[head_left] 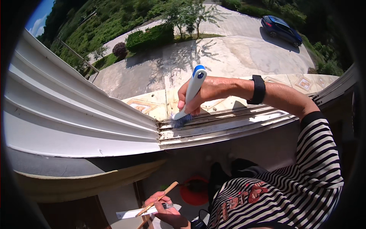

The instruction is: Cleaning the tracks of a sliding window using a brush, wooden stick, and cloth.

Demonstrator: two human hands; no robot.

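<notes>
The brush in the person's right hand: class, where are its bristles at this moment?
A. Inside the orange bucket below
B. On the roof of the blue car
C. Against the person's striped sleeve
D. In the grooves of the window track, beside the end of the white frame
D: the right hand holds the white and blue brush tilted, bristles down in the dirty window track, next to the white frame.

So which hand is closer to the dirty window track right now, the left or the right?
Right. The right hand grips a white and blue brush with its bristles on the window track. The left hand is low down, well below the track, holding a wooden stick.
</notes>
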